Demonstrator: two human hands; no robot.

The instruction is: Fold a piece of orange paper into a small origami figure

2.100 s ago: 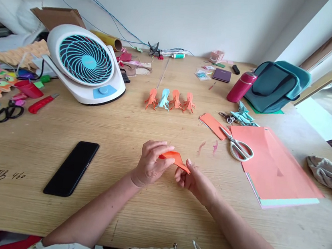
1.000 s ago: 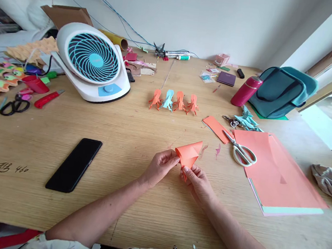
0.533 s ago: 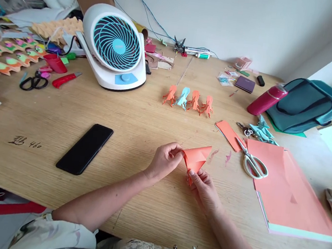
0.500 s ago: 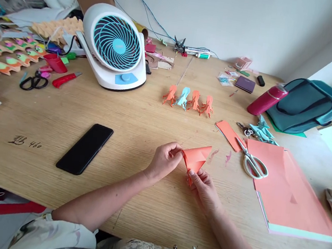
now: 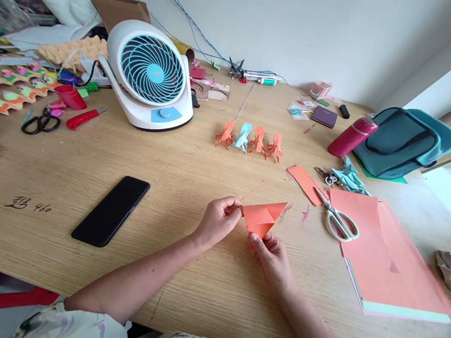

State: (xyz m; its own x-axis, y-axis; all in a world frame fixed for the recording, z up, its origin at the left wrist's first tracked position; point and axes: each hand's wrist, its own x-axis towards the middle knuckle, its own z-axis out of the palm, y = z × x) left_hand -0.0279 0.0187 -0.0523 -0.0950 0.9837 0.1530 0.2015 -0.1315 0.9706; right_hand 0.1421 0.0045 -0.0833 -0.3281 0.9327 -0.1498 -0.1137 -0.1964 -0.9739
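A folded orange paper triangle (image 5: 263, 217) is held just above the wooden table (image 5: 194, 159), near its front middle. My left hand (image 5: 216, 224) pinches the triangle's left corner. My right hand (image 5: 271, 257) pinches its lower tip from below. Beyond them stands a row of small folded paper figures (image 5: 249, 139), orange ones and one light blue.
A black phone (image 5: 111, 210) lies to the left. A white and blue fan (image 5: 150, 75) stands at the back left. White-handled scissors (image 5: 336, 221) rest on a stack of orange paper (image 5: 387, 255) at the right. A red bottle (image 5: 351, 136) and teal bag (image 5: 402, 138) sit far right.
The paper went from a flat narrow shape to an upright triangle between both hands. The view swung left and then partly back; the hands stayed near the front middle.
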